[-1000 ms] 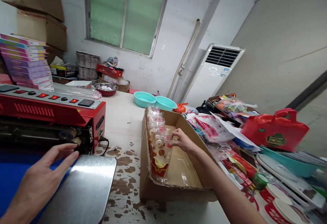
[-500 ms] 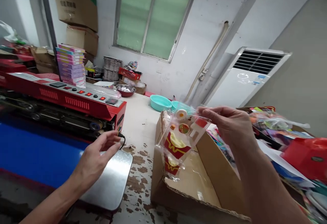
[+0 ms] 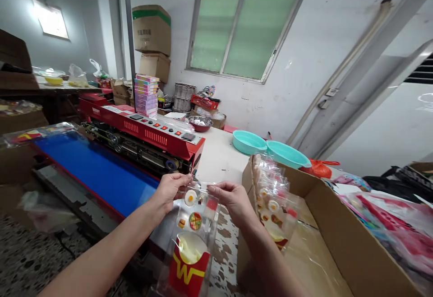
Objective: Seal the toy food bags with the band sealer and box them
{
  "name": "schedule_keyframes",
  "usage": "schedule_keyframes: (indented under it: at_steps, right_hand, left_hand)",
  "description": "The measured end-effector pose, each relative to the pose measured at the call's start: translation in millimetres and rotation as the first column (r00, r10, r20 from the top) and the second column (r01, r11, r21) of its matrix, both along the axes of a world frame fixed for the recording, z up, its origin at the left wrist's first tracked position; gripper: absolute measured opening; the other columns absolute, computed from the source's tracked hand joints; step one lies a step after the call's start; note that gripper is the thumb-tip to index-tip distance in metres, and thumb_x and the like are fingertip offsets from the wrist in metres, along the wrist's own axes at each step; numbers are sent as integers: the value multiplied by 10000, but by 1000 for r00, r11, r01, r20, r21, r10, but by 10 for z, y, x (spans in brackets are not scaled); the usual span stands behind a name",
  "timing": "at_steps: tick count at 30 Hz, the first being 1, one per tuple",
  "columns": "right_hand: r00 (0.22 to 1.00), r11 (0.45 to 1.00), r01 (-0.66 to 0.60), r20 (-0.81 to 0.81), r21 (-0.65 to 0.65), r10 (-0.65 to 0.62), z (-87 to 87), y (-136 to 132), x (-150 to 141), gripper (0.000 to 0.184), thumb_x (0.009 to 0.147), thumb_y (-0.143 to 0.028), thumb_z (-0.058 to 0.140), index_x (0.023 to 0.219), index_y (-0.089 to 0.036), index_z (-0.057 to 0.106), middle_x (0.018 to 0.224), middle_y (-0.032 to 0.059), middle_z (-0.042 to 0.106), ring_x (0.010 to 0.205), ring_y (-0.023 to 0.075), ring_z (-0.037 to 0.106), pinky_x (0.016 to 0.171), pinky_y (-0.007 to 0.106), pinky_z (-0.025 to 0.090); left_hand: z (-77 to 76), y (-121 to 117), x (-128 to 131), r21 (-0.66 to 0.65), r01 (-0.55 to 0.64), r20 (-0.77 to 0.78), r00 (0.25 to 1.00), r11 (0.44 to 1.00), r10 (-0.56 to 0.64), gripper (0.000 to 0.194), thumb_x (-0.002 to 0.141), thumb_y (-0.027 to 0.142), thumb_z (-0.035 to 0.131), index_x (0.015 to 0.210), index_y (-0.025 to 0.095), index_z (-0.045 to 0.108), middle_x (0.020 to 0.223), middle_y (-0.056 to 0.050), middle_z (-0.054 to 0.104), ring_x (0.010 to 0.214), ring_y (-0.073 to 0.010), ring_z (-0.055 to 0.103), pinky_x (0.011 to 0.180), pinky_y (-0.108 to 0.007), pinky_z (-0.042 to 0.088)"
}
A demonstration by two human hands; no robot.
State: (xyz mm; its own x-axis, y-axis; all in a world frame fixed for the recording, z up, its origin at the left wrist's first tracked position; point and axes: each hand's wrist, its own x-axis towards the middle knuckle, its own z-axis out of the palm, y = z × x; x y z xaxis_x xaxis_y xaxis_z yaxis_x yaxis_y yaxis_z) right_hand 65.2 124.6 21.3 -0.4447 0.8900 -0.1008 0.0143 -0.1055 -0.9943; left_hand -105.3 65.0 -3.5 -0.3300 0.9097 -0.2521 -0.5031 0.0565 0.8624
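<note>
A clear plastic bag of toy food point(image 3: 191, 243) hangs between my hands, showing a fried egg, a round pizza-like piece and a red fries carton with a yellow W. My left hand point(image 3: 169, 192) pinches its top left corner, near the end of the red sealing machine point(image 3: 158, 136). With thumb and finger, my right hand point(image 3: 233, 201) grips the top right corner. Right of it, a cardboard box point(image 3: 324, 197) holds several similar bags point(image 3: 274, 202) lined up along its left side. Below the machine runs a blue conveyor belt point(image 3: 91, 166), its metal end plate partly behind my left arm.
Two turquoise basins point(image 3: 250, 141) stand on the white table point(image 3: 219, 155) behind the box. A metal bowl point(image 3: 200, 124) and stacked small boxes point(image 3: 146, 96) sit beyond the machine. Another bag point(image 3: 40, 133) lies at the belt's far left end.
The view has swung left. My right hand has brought the bag from over the box to in front of the machine, and my left hand, empty before, now grips its top edge too.
</note>
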Motion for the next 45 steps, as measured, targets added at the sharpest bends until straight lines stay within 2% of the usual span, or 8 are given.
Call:
schedule_keyframes:
  at_steps: [5,9,15,24,31,34,38,45]
  right_hand:
    - [1000,997,-9,7,-77,10,-197,13,-204,391,447,-385,866,656,-127,658,597,16,642,535,116,559,544,240,443]
    - [1000,992,0,-8,-125,-1,-271,37,-356,449,421,-320,874,752,-140,629,573,0,631,552,131,587,549,241,467]
    - [995,973,88,-25,-211,-96,-395,255,-596,445,434,-182,829,800,-153,577,597,14,650,512,140,594,483,237,462]
    - [985,954,129,-76,-270,-154,-612,430,-825,373,439,-139,803,684,-166,524,561,9,626,509,140,597,473,244,506]
    - [993,952,61,-80,-300,-89,-591,317,-741,417,408,-175,822,719,-141,545,547,6,615,492,133,578,470,247,500]
    - [995,956,10,-91,-293,-38,-557,221,-663,459,397,-201,838,750,-141,551,573,12,628,529,147,596,507,264,513]
    - [997,963,-17,-82,-270,-5,-511,145,-609,483,392,-222,846,763,-146,546,590,10,634,541,150,603,523,263,512]
    - [989,968,140,-19,-210,-147,-554,293,-627,414,424,-208,809,739,-150,546,541,-7,610,462,123,557,428,221,442]
  left_hand:
    - [-281,95,-124,-26,-143,-52,988,989,142,420,469,436,821,594,135,557,505,-10,600,420,-104,506,408,-206,385]
    - [-370,60,-262,-96,-110,-68,992,989,104,441,508,477,802,654,128,576,549,-33,630,424,-111,522,395,-201,382]
    - [-395,-94,-468,-164,28,6,1000,986,-27,502,509,392,830,862,91,637,765,-113,696,609,-183,642,516,-260,505]
    - [-426,-64,-631,-184,-8,18,1000,983,12,477,510,243,827,903,76,615,742,-113,693,567,-182,637,502,-256,496]
    - [-361,-215,-655,-180,111,-18,993,977,-116,493,552,384,813,905,80,648,812,-126,698,621,-196,649,540,-276,516]
    - [-332,-136,-636,-210,112,-41,992,971,-123,495,580,475,774,891,109,651,804,-116,701,597,-192,638,497,-280,502]
    - [-365,131,-582,-236,-5,-85,996,972,-16,371,510,333,809,739,108,622,714,-99,695,560,-165,619,460,-228,455]
    - [-402,298,-488,-237,-58,-63,997,970,44,334,538,332,784,716,107,613,607,-64,663,498,-155,594,463,-250,464]
